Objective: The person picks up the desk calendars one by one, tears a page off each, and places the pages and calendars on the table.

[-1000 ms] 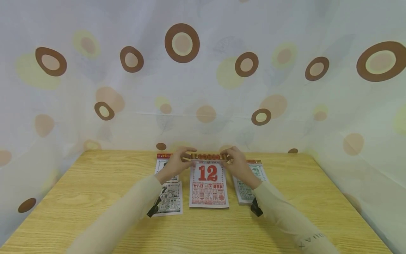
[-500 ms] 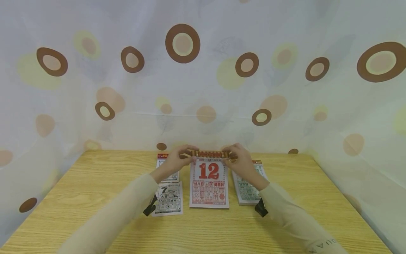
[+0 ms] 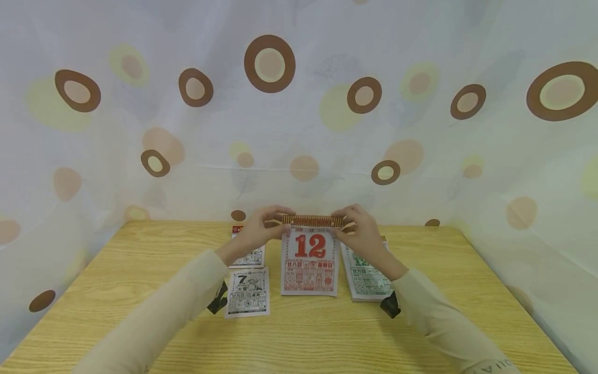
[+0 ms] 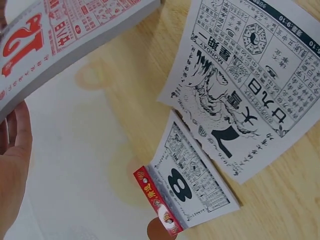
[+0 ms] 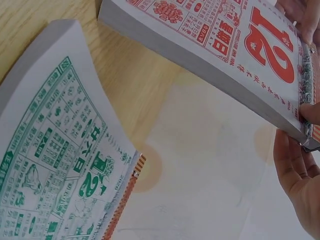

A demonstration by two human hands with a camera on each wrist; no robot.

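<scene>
A thick tear-off calendar [image 3: 309, 265] with a red 12 is held by its striped top binding between both hands. At the binding's left end, my left hand [image 3: 259, 228] pinches it with the thumb in front and fingers behind. My right hand [image 3: 362, 234] pinches the right end likewise. In the right wrist view the calendar [image 5: 225, 55] has its top end raised off the table, its page block bending a little. Left of it lies a loose page [image 3: 248, 293] with a black 7, below a small calendar [image 4: 187, 182] showing an 8. A green-printed calendar [image 5: 65, 145] lies to the right.
The wood-grain table [image 3: 299, 343] ends at the back against a pale curtain [image 3: 299, 130] with brown and yellow circles. Curtain also encloses the left and right sides. A black wrist strap mount [image 3: 390, 305] sits below the right wrist.
Both hands have raised the top of the red 12 calendar toward the back, and its lower edge has shifted slightly away from me. The loose page and the other calendars stay put.
</scene>
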